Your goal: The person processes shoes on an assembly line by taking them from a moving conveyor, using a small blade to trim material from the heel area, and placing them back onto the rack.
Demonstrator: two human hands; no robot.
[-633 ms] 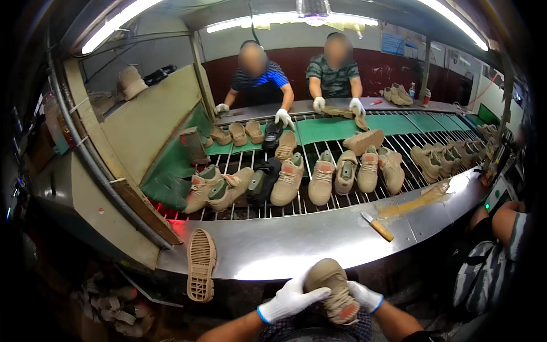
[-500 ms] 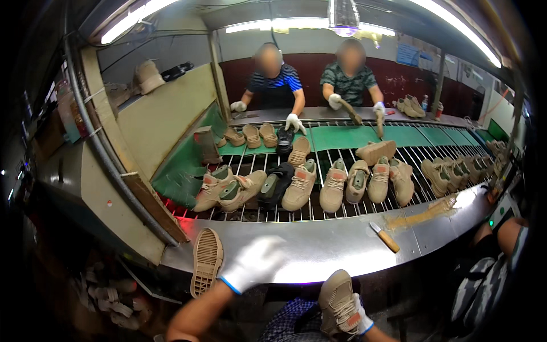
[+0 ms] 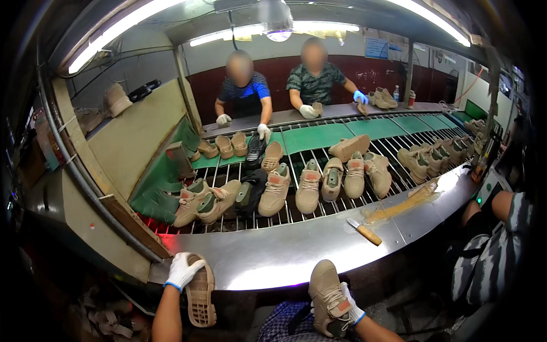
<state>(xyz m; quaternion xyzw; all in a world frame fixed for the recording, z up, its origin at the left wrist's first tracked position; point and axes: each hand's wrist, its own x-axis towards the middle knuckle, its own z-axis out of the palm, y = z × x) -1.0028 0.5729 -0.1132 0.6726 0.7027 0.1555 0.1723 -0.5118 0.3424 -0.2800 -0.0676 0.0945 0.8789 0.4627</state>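
Note:
At the left end of the metal ledge, my left hand (image 3: 183,271), in a white glove with a blue cuff, grips the upper end of a tan shoe sole (image 3: 200,292). The sole's open grid faces up, and its lower end hangs past the ledge's edge. Low in front of me, my right hand (image 3: 351,305), gloved too, holds a beige lace-up shoe (image 3: 329,293) by its side, toe upward. Part of this hand is hidden behind the shoe. A green shape shows at the shoe's opening.
A knife (image 3: 364,231) with a wooden handle lies on the metal ledge (image 3: 273,256). Beyond it, several beige shoes (image 3: 307,191) and a black one (image 3: 249,191) stand on a rack of metal bars. Loose soles (image 3: 225,147) rest on green belting (image 3: 313,138). Two gloved people work opposite.
My left hand has moved left and taken hold of the sole, which has shifted slightly down. The view has turned right. Across the rack, a co-worker's hands have moved apart.

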